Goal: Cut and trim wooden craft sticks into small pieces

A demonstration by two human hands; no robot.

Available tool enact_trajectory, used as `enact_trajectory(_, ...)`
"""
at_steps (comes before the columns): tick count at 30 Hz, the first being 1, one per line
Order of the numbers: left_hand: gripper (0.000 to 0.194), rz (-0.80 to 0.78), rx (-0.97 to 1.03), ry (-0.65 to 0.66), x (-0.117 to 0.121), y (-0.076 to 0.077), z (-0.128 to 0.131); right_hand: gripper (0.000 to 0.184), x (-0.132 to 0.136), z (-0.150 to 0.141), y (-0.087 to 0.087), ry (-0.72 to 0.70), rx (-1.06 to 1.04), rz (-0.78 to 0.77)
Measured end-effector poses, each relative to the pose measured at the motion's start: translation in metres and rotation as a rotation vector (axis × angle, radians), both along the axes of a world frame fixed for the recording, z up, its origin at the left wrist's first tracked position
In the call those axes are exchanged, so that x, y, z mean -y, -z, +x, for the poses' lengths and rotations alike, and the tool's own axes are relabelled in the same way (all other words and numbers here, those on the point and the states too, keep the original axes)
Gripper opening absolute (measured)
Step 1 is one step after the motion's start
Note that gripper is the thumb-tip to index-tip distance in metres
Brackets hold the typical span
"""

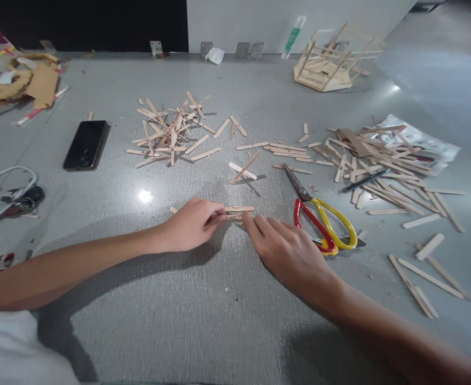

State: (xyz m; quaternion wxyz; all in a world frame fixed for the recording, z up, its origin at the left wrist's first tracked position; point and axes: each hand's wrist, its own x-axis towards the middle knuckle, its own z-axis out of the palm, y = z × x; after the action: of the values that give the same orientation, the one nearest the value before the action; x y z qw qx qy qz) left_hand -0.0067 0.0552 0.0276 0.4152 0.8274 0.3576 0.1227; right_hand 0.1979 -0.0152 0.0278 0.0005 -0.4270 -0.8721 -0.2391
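Some sticks (240, 209) between left fingers (216, 217), right fingers (251, 225).

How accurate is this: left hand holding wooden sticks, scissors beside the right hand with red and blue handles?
Blue is wrong: the head view shows red and yellow handles on the scissors beside the right hand. The left hand does hold wooden sticks.

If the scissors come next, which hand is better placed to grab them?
Right, most likely: the right hand is close beside the scissors. The left hand is farther off, its fingertips at the thin wooden sticks.
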Motion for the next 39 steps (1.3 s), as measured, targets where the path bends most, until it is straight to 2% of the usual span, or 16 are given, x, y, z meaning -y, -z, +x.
enact_trajectory(6, 0.033, 0.038, 0.019, 0.075, -0.002, 0.003, -0.002, 0.03, 0.002, -0.002, 0.003, -0.002, 0.026, 0.064)
enact_trajectory(9, 0.03, 0.12, -0.011, 0.101, -0.002, 0.005, -0.004, 0.018, 0.005, -0.007, 0.001, 0.041, 0.091, 0.111)
enact_trajectory(13, 0.03, 0.21, -0.081, 0.092, 0.0, 0.008, -0.003, 0.017, 0.005, -0.014, -0.001, 0.107, 0.181, 0.102)
enact_trajectory(21, 0.029, 0.227, -0.126, 0.079, 0.004, 0.011, -0.002, 0.022, 0.004, -0.016, 0.004, 0.146, 0.207, 0.123)
enact_trajectory(27, 0.036, 0.214, -0.022, 0.07, 0.002, 0.014, -0.003, 0.022, 0.008, -0.022, 0.007, 0.215, 0.214, 0.149)
enact_trajectory(35, 0.037, 0.173, -0.004, 0.096, -0.001, 0.012, -0.004, 0.027, 0.012, -0.024, 0.009, 0.277, 0.111, 0.058)
enact_trajectory(39, 0.036, 0.153, 0.006, 0.098, -0.001, 0.011, -0.004, 0.026, 0.013, -0.024, 0.01, 0.29, 0.167, 0.084)
